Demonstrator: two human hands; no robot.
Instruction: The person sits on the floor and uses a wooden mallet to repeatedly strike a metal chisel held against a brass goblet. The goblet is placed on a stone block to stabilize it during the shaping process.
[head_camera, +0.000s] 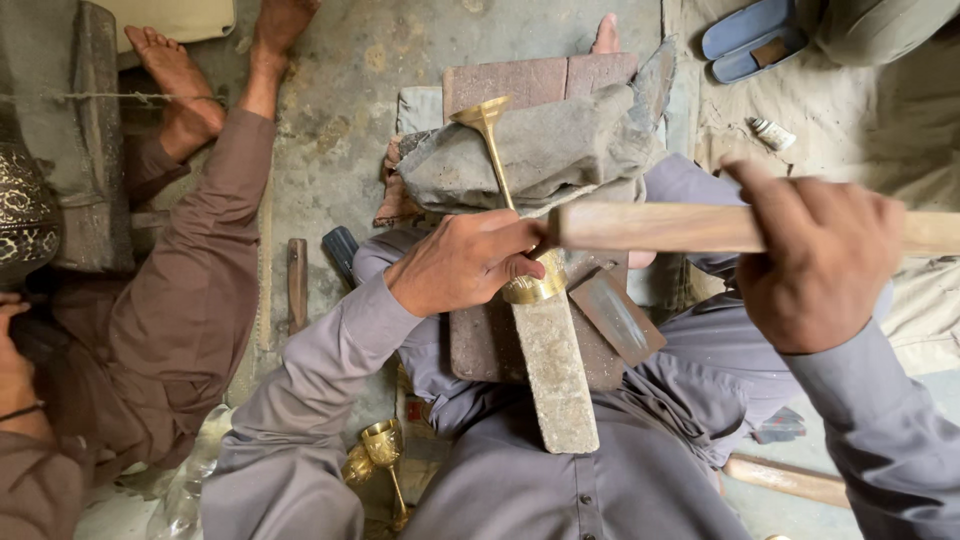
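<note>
My left hand (468, 262) grips a brass goblet (500, 165) by its bowl end, its long stem and round foot pointing away over a grey cloth pad (560, 150). The goblet's bowl rests on a grey metal bar (556, 372) lying across a brown block (480, 345) on my lap. My right hand (815, 265) holds a wooden stick (650, 228) raised level, its blunt end just above the goblet's bowl.
A person in brown clothes (190, 290) sits at the left, bare feet up. Another brass goblet (383, 445) lies below my left arm. Blue sandals (750, 40) at the top right, a small tube (772, 133) on the ground, a wooden handle (790, 480) at the lower right.
</note>
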